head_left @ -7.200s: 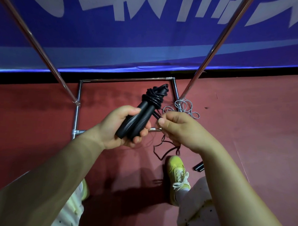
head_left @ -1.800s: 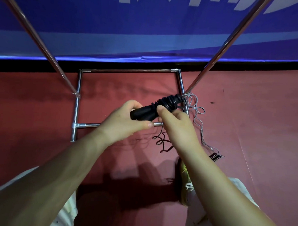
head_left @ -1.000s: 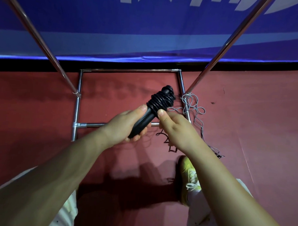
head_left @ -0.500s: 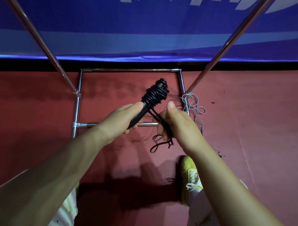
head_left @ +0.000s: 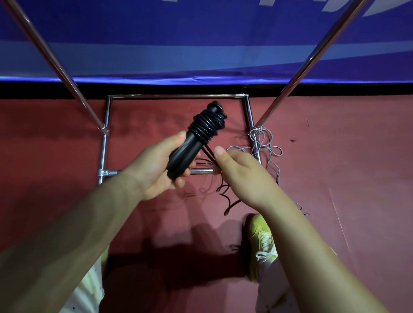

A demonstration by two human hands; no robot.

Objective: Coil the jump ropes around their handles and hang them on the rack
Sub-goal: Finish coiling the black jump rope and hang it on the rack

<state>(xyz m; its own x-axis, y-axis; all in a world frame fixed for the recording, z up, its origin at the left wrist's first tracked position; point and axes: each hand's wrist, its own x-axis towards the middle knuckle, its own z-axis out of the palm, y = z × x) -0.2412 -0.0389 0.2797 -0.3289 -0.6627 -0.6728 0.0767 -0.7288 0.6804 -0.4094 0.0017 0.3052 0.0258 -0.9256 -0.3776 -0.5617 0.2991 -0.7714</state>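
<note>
Two black handles (head_left: pixel 184 153) gripped together in left hand (head_left: pixel 153 171), mid-air above rack base (head_left: pixel 177 96). Black rope (head_left: pixel 207 123) coiled near top, light, springy, likely unwinds if slack. Right hand (head_left: pixel 240 174) pinches loose strands just below coil; keep tension there. Grey rope (head_left: pixel 263 146) tangled on floor.

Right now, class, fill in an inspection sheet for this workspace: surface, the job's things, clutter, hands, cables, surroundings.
Surface: red floor, a dark shadow of the person in front of the feet.
Job's things: black jump rope partly coiled round its handles; a loose tail hangs below. Metal rack stands on the floor.
Clutter: grey jump rope lies tangled by the rack's right foot.
Hands: left hand grips the handles; right hand pinches the black rope's loose strands.
Cables: nothing seen apart from the ropes.
Surroundings: blue banner behind the rack; a yellow shoe on the floor.
</note>
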